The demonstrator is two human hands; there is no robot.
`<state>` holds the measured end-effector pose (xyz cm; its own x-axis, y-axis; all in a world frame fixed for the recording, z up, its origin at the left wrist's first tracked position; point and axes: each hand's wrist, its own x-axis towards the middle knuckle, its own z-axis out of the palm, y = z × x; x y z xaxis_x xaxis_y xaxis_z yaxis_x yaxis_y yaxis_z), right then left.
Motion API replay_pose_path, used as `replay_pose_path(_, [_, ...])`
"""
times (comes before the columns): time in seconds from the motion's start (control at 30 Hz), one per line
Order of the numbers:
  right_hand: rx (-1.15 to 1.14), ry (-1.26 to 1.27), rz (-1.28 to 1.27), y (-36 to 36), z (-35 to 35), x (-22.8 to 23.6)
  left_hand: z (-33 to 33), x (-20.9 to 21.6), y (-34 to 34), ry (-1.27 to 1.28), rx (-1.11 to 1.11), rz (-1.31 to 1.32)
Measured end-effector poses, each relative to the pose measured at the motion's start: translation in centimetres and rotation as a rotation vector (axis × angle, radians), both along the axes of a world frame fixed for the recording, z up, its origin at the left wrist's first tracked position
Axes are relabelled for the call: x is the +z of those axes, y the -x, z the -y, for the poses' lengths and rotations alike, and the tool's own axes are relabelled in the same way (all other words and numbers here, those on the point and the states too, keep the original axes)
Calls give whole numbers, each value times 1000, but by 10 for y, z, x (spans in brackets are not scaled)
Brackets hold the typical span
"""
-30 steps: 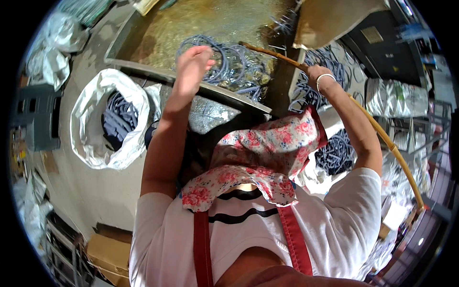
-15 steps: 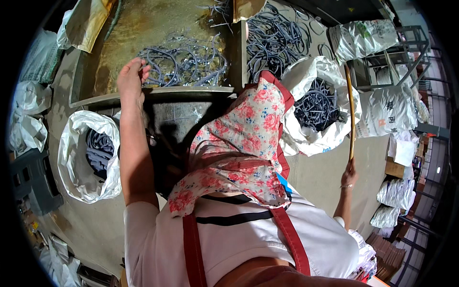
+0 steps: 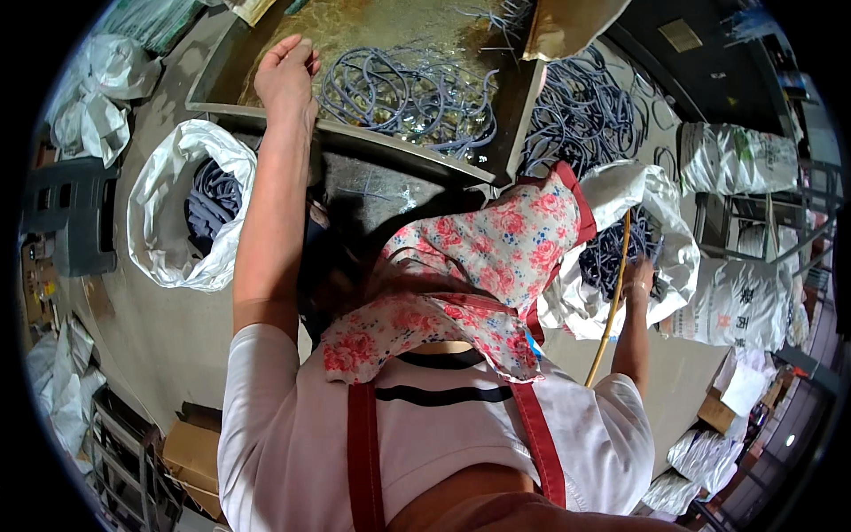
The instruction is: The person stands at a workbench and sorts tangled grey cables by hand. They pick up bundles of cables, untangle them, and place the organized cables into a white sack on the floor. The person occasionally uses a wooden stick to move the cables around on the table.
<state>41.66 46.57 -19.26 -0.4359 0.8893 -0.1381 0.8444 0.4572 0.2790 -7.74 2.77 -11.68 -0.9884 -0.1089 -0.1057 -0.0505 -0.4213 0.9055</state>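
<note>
My left hand [image 3: 285, 75] reaches out to the near rim of a wide metal tray [image 3: 399, 146], fingers curled, with nothing seen in it. Grey-blue cord loops [image 3: 399, 89] lie tangled in the tray just right of that hand. My right hand [image 3: 636, 279] is down at my right side, closed around a thin yellow stick [image 3: 614, 297]. The stick's upper end reaches the mouth of a white bag [image 3: 669, 222] filled with more loops [image 3: 612, 253]. A floral cloth [image 3: 479, 266] hangs at my chest and hides the ground below it.
A second white bag [image 3: 164, 208] of loops stands at the left below the tray. Loose loops [image 3: 585, 106] cover the floor right of the tray. Filled sacks [image 3: 736, 301] lie at the right, a grey crate [image 3: 66, 213] at the left, a cardboard box [image 3: 191, 457] at lower left.
My right hand has swung the stick down from over the tray to my right side, and its end now sits at the right bag. My left hand stays at the tray rim.
</note>
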Motion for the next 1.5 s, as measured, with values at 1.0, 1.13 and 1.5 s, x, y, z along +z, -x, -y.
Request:
replay_pose_path(1.0, [520, 985, -192, 488, 81, -92, -12, -29, 50, -175, -274, 323])
replay_pose_path(1.13, [1047, 483, -182, 489, 114, -3, -18, -35, 45, 50, -357, 221])
replay_pose_path(1.5, [1429, 416, 190, 443, 177, 79, -45, -57, 15, 830, -800, -532])
